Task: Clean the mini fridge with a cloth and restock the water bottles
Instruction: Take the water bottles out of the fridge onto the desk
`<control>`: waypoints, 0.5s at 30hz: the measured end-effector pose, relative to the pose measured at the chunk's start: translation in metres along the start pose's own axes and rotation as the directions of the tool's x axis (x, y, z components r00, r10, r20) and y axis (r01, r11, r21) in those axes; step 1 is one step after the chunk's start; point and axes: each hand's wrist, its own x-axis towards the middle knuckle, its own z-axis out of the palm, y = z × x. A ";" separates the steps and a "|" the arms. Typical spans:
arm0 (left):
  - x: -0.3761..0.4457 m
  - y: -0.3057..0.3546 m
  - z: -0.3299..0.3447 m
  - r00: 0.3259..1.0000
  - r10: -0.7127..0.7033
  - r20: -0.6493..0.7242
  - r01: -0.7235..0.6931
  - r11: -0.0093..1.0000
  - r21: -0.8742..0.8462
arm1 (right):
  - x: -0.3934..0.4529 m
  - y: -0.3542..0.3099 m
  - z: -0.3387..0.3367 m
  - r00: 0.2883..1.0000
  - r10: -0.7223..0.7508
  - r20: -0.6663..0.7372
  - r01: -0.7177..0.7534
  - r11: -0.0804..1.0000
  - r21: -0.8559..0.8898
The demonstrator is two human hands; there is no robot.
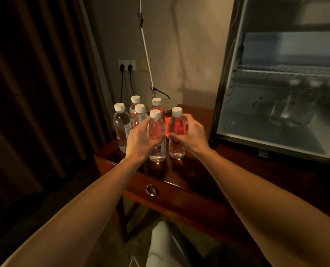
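Observation:
Several clear water bottles with white caps stand in a cluster on a dark wooden table (195,176). My left hand (141,139) wraps around the front middle bottle (157,132). My right hand (189,134) grips the front right bottle (177,128). Both bottles stand upright on the table. The far left bottle (121,128) and those behind stand untouched. The mini fridge (279,89) stands on the table to the right, and through its front I see a wire shelf and blurred bottle shapes low inside. No cloth is in view.
Something glowing red (167,122) lies behind the front bottles. A wall socket (127,65) with two black plugs is on the wall behind. A white cord (146,49) hangs down to a lamp base. Dark curtains fill the left. The table has a drawer knob (151,190).

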 end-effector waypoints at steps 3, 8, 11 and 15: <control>-0.003 0.003 0.000 1.000 0.001 -0.011 -0.001 1.000 0.029 | -0.001 0.000 -0.002 0.999 0.020 0.026 -0.021 1.000 0.018; -0.005 0.014 -0.009 0.999 -0.019 -0.039 0.024 0.991 0.130 | -0.012 0.007 -0.024 0.998 0.064 0.026 -0.064 0.998 -0.016; -0.004 0.029 -0.014 0.992 0.006 -0.125 0.011 0.990 0.140 | -0.019 0.015 -0.049 0.995 0.101 -0.027 -0.103 0.991 -0.084; -0.005 0.059 -0.007 0.983 0.108 -0.146 -0.087 0.986 0.142 | -0.029 0.028 -0.090 0.989 0.134 -0.069 -0.144 0.975 -0.171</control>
